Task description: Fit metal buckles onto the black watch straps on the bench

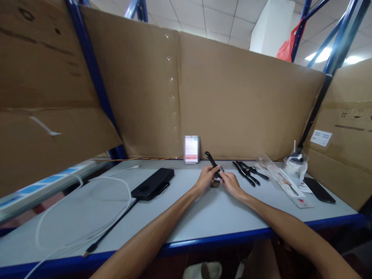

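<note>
Head view shows the black tool (209, 156) slanting up from the left hand (205, 177), which is clamped round it; the right hand (231, 183) pinches its near end. Bracing firmly with the left and working lightly with the right seems wisest. Right of both hands, black utensils (244, 174) lie on the surface (203, 223).

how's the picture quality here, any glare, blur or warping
Head view: the ceiling light at upper right glares white; the left blue post leans, suggesting wide-angle distortion; the propped screen is pixelated; fine detail of the black tool between left hand and right hand is too small to tell.
</note>
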Action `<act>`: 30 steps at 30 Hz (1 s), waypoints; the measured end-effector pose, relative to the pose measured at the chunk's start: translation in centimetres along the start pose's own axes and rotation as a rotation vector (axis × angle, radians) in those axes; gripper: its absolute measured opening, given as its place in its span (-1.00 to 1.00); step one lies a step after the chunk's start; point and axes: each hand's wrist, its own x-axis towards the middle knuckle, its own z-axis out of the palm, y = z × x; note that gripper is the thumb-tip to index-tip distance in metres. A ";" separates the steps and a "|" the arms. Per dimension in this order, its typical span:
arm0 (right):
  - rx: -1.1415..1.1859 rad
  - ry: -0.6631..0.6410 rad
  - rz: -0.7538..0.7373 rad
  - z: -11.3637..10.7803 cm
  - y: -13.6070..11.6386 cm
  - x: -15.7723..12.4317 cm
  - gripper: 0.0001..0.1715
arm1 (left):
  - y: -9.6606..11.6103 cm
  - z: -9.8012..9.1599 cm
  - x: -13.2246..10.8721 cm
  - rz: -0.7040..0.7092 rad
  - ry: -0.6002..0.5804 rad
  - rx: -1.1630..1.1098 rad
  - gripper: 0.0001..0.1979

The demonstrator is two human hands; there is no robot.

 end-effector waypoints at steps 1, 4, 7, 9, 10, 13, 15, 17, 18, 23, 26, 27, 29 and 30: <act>-0.017 0.000 -0.011 0.0 0.0 -0.1 -0.34 | 0.0 0.0 0.0 -0.003 0.003 0.006 -0.51; -0.045 0.000 -0.029 0.0 -0.1 -0.3 -0.31 | 0.0 0.0 0.0 0.015 -0.028 0.027 -0.51; -0.043 -0.004 -0.019 -0.1 -0.4 -0.4 -0.30 | 0.1 0.2 -0.3 0.027 -0.056 0.033 -0.50; -0.034 -0.012 -0.003 -0.2 -0.5 -0.5 -0.29 | 0.2 0.2 -0.4 0.023 -0.043 0.025 -0.50; -0.025 -0.016 0.005 -0.2 -0.6 -0.5 -0.29 | 0.3 0.2 -0.5 0.020 -0.029 0.021 -0.50; 0.019 -0.051 0.036 -0.2 -0.8 -0.5 -0.29 | 0.3 0.2 -0.5 0.003 -0.002 0.007 -0.52; 0.055 -0.077 0.067 -0.3 -1.0 -0.6 -0.33 | 0.2 0.1 -0.5 -0.013 0.005 -0.002 -0.52; 0.080 -0.094 0.090 -0.3 -1.2 -0.7 -0.39 | 0.0 0.1 -0.4 -0.023 0.008 -0.004 -0.52; 0.087 -0.097 0.098 -0.3 -1.4 -0.7 -0.42 | -0.1 0.0 -0.3 -0.022 0.011 -0.003 -0.51; 0.086 -0.131 0.127 -0.4 -1.9 -1.0 -0.48 | -0.5 0.0 -0.2 -0.046 0.012 0.005 -0.49; 0.112 -0.163 0.160 -0.4 -2.2 -1.1 -0.48 | -0.5 0.1 -0.3 -0.059 0.010 -0.008 -0.47; 0.125 -0.172 0.171 -0.5 -2.3 -1.1 -0.48 | -0.5 0.1 -0.3 -0.060 0.015 -0.013 -0.47; 0.144 -0.187 0.190 -0.4 -2.4 -1.2 -0.49 | -0.3 0.2 -0.4 -0.065 0.024 -0.023 -0.48; 0.149 -0.191 0.196 -0.4 -2.5 -1.2 -0.48 | -0.3 0.2 -0.5 -0.068 0.026 -0.030 -0.48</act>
